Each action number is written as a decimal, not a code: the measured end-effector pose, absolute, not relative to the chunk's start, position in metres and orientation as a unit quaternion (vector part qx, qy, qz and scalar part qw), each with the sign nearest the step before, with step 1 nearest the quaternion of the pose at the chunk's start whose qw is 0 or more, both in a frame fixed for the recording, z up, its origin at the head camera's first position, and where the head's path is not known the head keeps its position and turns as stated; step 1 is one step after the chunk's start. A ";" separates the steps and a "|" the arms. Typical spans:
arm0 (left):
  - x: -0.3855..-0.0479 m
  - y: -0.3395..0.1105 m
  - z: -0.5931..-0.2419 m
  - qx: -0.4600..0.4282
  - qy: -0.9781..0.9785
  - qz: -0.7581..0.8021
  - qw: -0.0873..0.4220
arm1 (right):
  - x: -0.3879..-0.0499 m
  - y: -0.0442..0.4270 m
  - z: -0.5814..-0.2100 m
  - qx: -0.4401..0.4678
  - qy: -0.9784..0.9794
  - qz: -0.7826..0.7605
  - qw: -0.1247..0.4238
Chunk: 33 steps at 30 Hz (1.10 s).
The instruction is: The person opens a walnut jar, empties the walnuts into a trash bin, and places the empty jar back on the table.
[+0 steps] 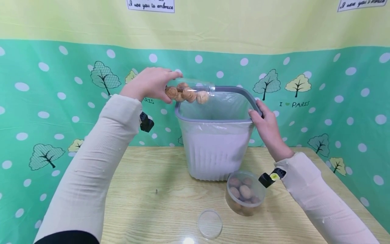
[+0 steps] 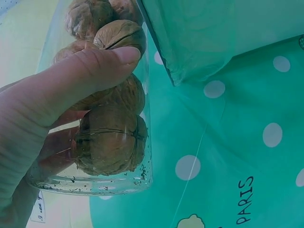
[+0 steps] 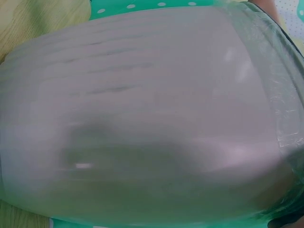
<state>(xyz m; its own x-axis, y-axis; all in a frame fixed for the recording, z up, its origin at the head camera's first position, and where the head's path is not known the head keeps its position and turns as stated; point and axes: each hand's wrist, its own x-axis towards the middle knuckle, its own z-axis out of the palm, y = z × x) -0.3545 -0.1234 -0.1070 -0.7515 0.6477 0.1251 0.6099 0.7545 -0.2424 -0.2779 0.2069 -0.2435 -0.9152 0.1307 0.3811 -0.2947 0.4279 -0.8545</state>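
The left hand [image 1: 150, 83] has its thumb and fingers wrapped around the base end of a clear jar [image 1: 196, 82], which lies nearly on its side with the mouth pointing away from those fingers, to the right. Walnuts [image 1: 189, 95] sit inside the jar, some right beside the thumb, as the left wrist view shows. Beyond the left fingers, the jar's mouth appears above the opening of a white bin [image 1: 216, 149] lined with a clear plastic bag [image 1: 213, 106]. The right hand [image 1: 268, 125] grips the bin's grey rim [image 1: 217, 121] at its right side, across the opening from the left fingers. Below the right fingers, on the tabletop [image 1: 146, 203], stands a round tub [image 1: 231, 203] holding more walnuts, near the foot of the bin. A clear round lid [image 1: 210, 224] lies flat on the tabletop, lower than both sets of fingers and nearer the wearer. Behind both hands hangs a green and yellow curtain [image 1: 27, 84].
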 end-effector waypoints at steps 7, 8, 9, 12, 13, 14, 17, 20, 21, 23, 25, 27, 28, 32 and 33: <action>-0.354 -0.123 -0.107 -0.340 -0.929 0.100 0.108 | -0.278 0.207 -0.244 0.051 -0.821 0.533 0.197; -0.353 -0.123 -0.107 -0.341 -0.928 0.100 0.110 | -0.278 0.207 -0.244 0.050 -0.822 0.533 0.196; -0.353 -0.123 -0.107 -0.342 -0.928 0.100 0.111 | -0.278 0.207 -0.244 0.050 -0.822 0.533 0.195; -0.352 -0.121 -0.108 -0.345 -0.926 0.099 0.117 | -0.278 0.207 -0.245 0.048 -0.822 0.534 0.193; -0.352 -0.120 -0.108 -0.346 -0.925 0.100 0.120 | -0.279 0.207 -0.245 0.047 -0.822 0.534 0.193; -0.352 -0.119 -0.108 -0.347 -0.924 0.102 0.123 | -0.279 0.207 -0.245 0.047 -0.822 0.534 0.193; -0.351 -0.116 -0.107 -0.349 -0.922 0.107 0.129 | -0.279 0.207 -0.245 0.047 -0.822 0.534 0.193; -0.349 -0.113 -0.107 -0.352 -0.922 0.098 0.125 | -0.279 0.207 -0.245 0.047 -0.822 0.534 0.193; -0.349 -0.113 -0.106 -0.352 -0.923 0.094 0.124 | -0.278 0.207 -0.245 0.047 -0.822 0.534 0.193; -0.348 -0.113 -0.106 -0.353 -0.923 0.088 0.126 | -0.278 0.206 -0.245 0.047 -0.822 0.533 0.194; -0.348 -0.113 -0.106 -0.352 -0.923 0.085 0.128 | -0.279 0.207 -0.245 0.046 -0.822 0.533 0.195; -0.348 -0.114 -0.105 -0.351 -0.924 0.083 0.126 | -0.279 0.207 -0.246 0.047 -0.821 0.535 0.196; -0.348 -0.114 -0.105 -0.351 -0.925 0.079 0.123 | -0.279 0.207 -0.246 0.047 -0.820 0.535 0.198; -0.348 -0.115 -0.106 -0.341 -0.929 0.083 0.114 | -0.280 0.208 -0.247 0.048 -0.820 0.534 0.200; -0.348 -0.114 -0.106 -0.339 -0.930 0.089 0.113 | -0.280 0.208 -0.247 0.049 -0.820 0.534 0.201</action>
